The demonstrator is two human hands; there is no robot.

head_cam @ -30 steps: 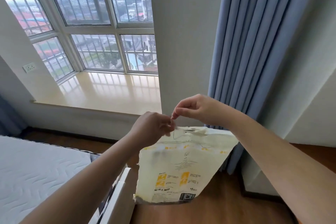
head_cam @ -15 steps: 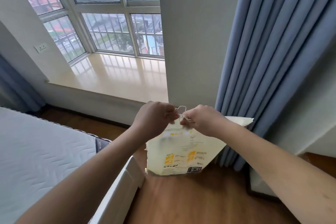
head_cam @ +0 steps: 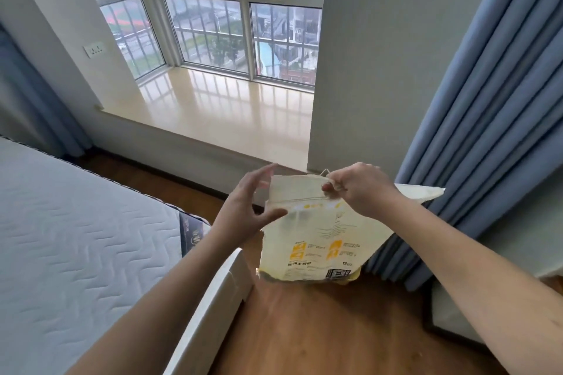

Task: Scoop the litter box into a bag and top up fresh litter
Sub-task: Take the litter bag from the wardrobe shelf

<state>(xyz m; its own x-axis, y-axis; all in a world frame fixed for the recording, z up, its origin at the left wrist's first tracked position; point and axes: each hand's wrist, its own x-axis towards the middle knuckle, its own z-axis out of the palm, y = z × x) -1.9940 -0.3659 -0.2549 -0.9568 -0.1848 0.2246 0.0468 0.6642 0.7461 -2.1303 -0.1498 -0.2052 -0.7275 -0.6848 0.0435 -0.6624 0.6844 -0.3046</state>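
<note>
A cream-coloured litter bag (head_cam: 316, 240) with yellow print stands on the wooden floor near the curtain. Its top flap is folded over toward me. My right hand (head_cam: 356, 189) pinches the thin string at the top edge of the bag. My left hand (head_cam: 246, 210) is spread beside the bag's upper left corner, with the thumb against the front and the fingers straight by the top edge. No litter box or scoop shows in this view.
A mattress (head_cam: 76, 246) on a white bed frame (head_cam: 213, 307) fills the left. A blue curtain (head_cam: 475, 119) hangs right of the bag. Behind it are a wall pillar (head_cam: 359, 70), a bay window sill (head_cam: 219, 109) and wooden floor (head_cam: 320, 329).
My left hand has let go of the string and spread open at the bag's left corner. The right hand keeps its pinch. The head has tilted down, so the bag sits lower.
</note>
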